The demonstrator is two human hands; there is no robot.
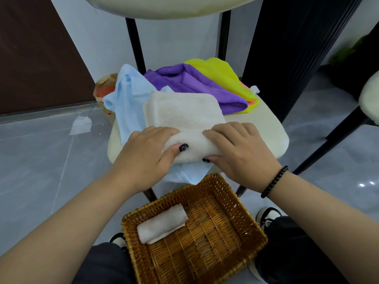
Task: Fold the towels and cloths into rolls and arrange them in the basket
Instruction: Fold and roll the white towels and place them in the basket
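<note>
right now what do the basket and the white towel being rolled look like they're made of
Basket: looks like woven wicker or rattan, glossy brown, with open-weave strands. White towel: seems thick terry or fleece, matte, with a fuzzy pile.

No words, numbers or brand names can be read anywhere. The small white tag (255,89) sewn to the edge of the yellow cloth (220,75) shows no legible print, and the brown paper bag (104,87) on the floor carries only blurred red and orange marks.
</note>
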